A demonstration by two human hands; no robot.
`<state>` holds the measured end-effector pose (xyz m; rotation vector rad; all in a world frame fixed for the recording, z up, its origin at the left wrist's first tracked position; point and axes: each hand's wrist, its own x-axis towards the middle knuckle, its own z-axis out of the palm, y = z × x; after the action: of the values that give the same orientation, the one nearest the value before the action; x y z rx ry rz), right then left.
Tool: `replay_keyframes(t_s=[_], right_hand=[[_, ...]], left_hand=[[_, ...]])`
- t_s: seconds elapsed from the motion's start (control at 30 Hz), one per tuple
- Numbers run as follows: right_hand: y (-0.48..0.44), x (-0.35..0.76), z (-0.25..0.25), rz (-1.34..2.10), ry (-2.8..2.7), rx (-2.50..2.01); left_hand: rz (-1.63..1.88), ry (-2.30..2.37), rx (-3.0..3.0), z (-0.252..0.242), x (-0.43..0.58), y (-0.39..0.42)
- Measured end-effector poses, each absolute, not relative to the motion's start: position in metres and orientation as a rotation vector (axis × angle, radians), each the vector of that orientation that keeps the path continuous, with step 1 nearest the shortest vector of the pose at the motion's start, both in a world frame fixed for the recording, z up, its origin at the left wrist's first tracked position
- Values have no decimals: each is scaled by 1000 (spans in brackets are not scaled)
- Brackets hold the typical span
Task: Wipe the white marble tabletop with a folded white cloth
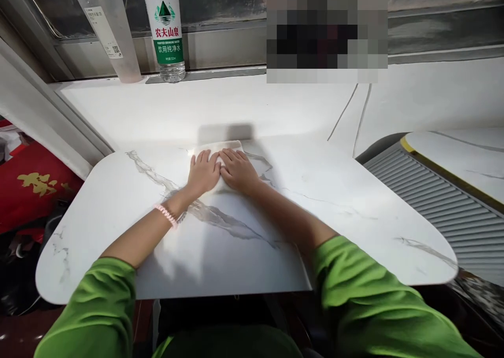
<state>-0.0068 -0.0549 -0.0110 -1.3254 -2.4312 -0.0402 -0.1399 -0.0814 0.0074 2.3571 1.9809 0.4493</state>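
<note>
Both of my hands rest side by side on a folded white cloth (234, 144) near the back edge of the marble-patterned table (129, 211). My left hand (203, 172) lies palm down with its fingers stretched forward over the cloth. Beside it, my right hand (238, 170) also presses flat, fingers extended, its thumb side close to the left hand. Neither hand is wrapped round anything. Most of the cloth's middle is hidden beneath the palms; its far edge shows beyond the fingertips. A pink beaded bracelet (167, 214) circles my left wrist.
On the window ledge stand a water bottle (164, 30) with a green and white label and a tall translucent container (108, 32). A red bag (37, 187) lies left of the table. To the right is a grey ribbed panel (441, 200) beside another white tabletop (464, 148).
</note>
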Motion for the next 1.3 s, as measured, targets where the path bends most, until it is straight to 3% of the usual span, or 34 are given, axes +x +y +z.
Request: replay_keyframes(t_s=[0.2,0.5,0.67,1.07,1.3], right_hand=[[5,-21,-13,-12,-2383,-1411],[0,-15,-20,-78,-2366,-1351],[-49,-12,-17,-100,-2402,-1335],[-248,-14,-8,-204,-2502,-1272],[-259,-41,-2,-133,-2574,-1169]], left_hand=[[454,1963,2422,6,-151,-18],[376,1991,2417,4,-149,-26],[369,1963,2449,3,-150,-70],[256,1716,2603,18,-163,-264],[242,1791,2490,13,-192,-285]])
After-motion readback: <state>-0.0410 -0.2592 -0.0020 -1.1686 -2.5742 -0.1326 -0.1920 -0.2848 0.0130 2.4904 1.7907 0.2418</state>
